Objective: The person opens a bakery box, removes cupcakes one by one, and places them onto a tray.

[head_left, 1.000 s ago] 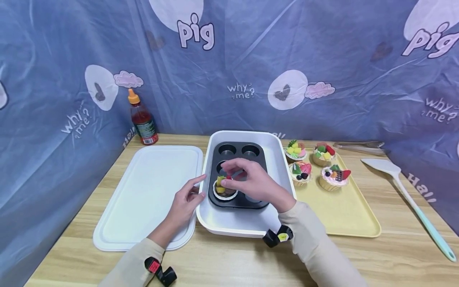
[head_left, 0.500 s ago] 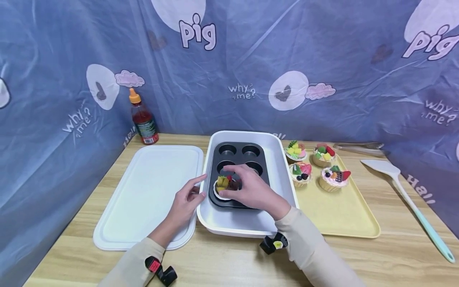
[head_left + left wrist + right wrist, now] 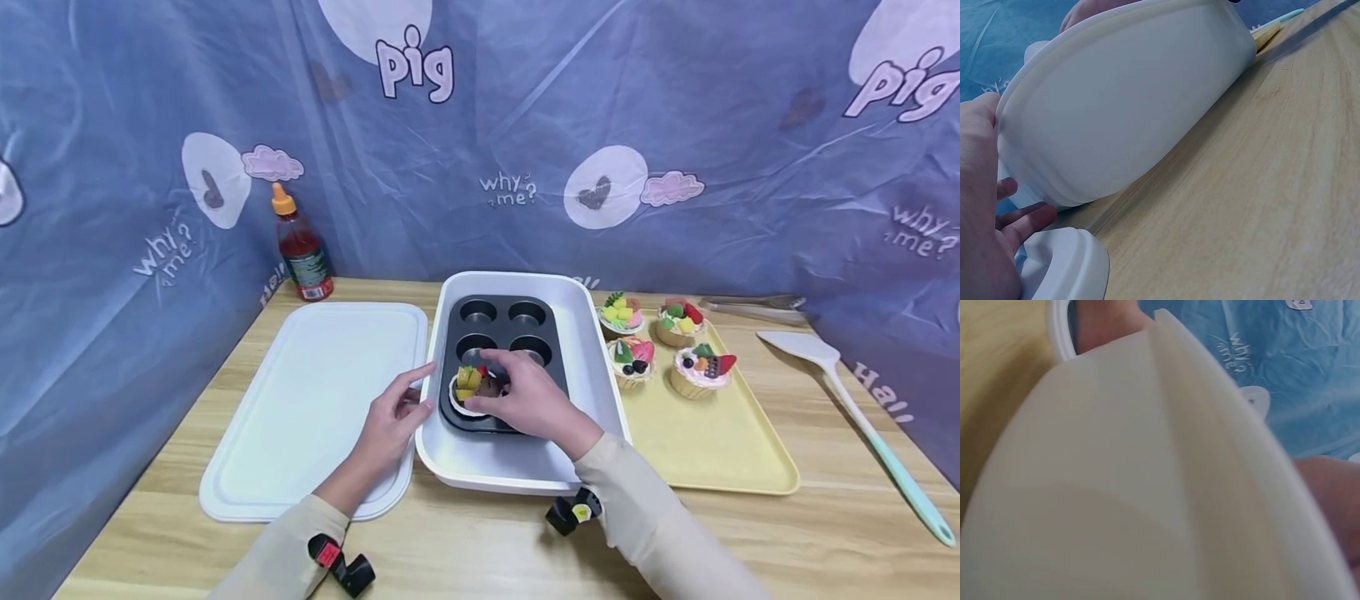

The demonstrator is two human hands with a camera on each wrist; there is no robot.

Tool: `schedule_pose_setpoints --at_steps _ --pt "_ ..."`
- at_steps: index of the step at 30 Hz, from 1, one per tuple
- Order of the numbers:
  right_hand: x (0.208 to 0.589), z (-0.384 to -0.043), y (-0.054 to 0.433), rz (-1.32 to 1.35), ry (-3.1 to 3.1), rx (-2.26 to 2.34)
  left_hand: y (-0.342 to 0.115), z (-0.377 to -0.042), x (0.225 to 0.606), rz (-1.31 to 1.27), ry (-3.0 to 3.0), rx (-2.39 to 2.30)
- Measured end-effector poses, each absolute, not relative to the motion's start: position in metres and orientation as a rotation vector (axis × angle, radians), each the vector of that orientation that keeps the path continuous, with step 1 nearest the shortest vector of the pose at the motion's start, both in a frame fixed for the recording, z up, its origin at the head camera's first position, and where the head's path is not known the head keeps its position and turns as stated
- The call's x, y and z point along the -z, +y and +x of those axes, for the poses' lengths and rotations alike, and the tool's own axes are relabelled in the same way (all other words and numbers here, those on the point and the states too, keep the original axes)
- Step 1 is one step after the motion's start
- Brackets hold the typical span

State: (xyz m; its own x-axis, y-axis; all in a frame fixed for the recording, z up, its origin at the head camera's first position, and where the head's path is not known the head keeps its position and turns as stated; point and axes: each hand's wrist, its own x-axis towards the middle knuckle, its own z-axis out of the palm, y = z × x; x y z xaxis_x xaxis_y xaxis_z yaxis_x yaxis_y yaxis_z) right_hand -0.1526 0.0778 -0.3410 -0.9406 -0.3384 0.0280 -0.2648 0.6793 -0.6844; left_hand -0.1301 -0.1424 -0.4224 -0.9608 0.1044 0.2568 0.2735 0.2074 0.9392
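A dark muffin tin (image 3: pixel 558 367) with several round cups lies in a white basin (image 3: pixel 495 477). In its front left cup sits a cupcake (image 3: pixel 470 382) topped with yellow pieces, a red bit and brown pieces. My right hand (image 3: pixel 532 402) grips this cupcake from the right, thumb at the near side and fingers behind, hiding the cups beneath. At the basin's left wall, my left hand (image 3: pixel 384 433) touches the rim with an extended finger. The left wrist view shows the left hand (image 3: pixel 982 187) against the basin's outer wall (image 3: pixel 1122 100), other fingers loosely bent.
A white lid-like board (image 3: pixel 315 408) lies left of the basin, partly beneath my left hand. On the right, a yellow tray (image 3: pixel 720 450) bears several fruit-topped cupcakes (image 3: pixel 699 371). Beyond are tongs (image 3: pixel 753 305) and a spatula (image 3: pixel 862 417). A sauce bottle (image 3: pixel 305 250) stands back left.
My right hand has lowered slightly and closed in around the cupcake, which stays in its cup. My left hand keeps its place at the basin's rim.
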Motion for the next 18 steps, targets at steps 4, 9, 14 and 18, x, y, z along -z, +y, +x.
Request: schedule_pose_setpoints --at_steps 4,9,14,18 --pt "0.3440 -0.1545 0.0750 -0.484 2.803 1.124 -0.1429 -0.1304 0.4227 -0.373 -2.324 1.850" --pt "0.3474 -0.1561 0.0738 -0.492 2.819 1.111 -0.1425 -0.1303 0.4228 -0.372 -2.317 1.854" --pt "0.3498 -0.1566 0.0743 -0.562 2.831 1.099 -0.1420 -0.1299 0.4225 -0.356 -2.331 1.858" --pt "0.3508 -0.1569 0.0739 -0.600 2.833 1.095 -0.1418 -0.1298 0.4211 -0.336 -2.343 1.858"
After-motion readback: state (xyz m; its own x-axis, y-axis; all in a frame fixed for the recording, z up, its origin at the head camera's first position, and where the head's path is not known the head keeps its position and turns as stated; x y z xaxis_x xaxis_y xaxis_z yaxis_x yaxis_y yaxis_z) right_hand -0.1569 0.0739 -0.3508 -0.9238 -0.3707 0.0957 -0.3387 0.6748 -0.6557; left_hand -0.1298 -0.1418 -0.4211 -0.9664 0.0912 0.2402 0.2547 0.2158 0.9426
